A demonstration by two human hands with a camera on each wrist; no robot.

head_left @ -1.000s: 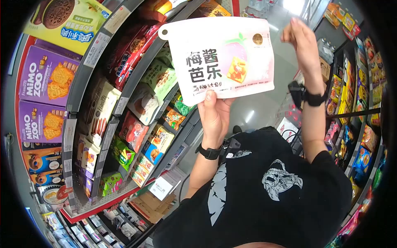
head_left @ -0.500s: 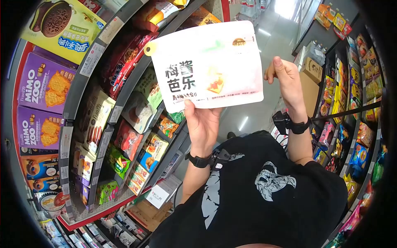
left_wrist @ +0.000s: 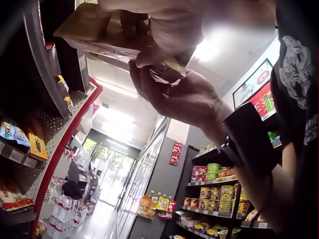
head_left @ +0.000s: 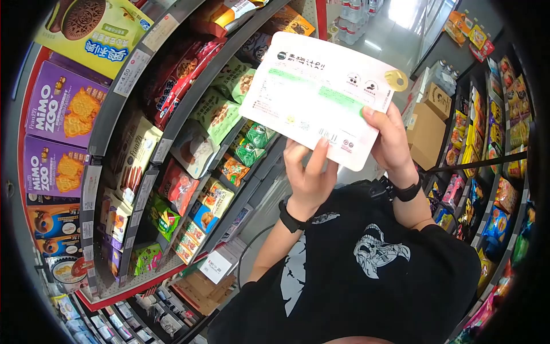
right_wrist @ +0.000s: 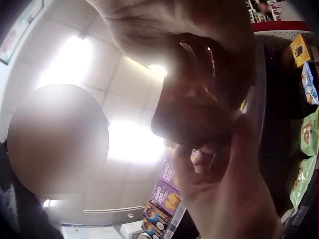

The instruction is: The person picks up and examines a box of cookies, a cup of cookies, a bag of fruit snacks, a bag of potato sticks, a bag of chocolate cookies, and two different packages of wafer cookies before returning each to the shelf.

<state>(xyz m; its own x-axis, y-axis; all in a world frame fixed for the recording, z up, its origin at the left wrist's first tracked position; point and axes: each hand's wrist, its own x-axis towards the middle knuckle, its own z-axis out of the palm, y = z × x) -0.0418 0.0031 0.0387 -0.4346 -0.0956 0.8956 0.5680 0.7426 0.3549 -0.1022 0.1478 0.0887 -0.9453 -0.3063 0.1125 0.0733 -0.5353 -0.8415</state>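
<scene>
A white-and-pink snack pouch point(head_left: 292, 94) is held up in front of the chest, its printed back with green panels facing the head camera. My right hand point(head_left: 392, 140) grips its right edge, thumb on the printed side, below a gold round tab at the corner. At the lower edge, my left hand point(head_left: 310, 178) holds the pouch with bent fingers, one fingertip over the printed face; its thumb is hidden in the head view. In the left wrist view the pouch point(left_wrist: 84, 25) shows from below, with the right hand point(left_wrist: 184, 99) beside it.
Curved shelves on the left carry purple biscuit boxes point(head_left: 66, 106), a yellow-green cookie box point(head_left: 91, 34) and green snack bags point(head_left: 217, 114). Snack shelves point(head_left: 498, 166) line the right. Cardboard boxes point(head_left: 427, 135) and bottled water packs point(head_left: 352, 20) stand on the aisle floor.
The pouch has been turned from its front to its back. My right hand, earlier raised apart from it, has come in and taken its right edge; the left hand has turned at the lower edge.
</scene>
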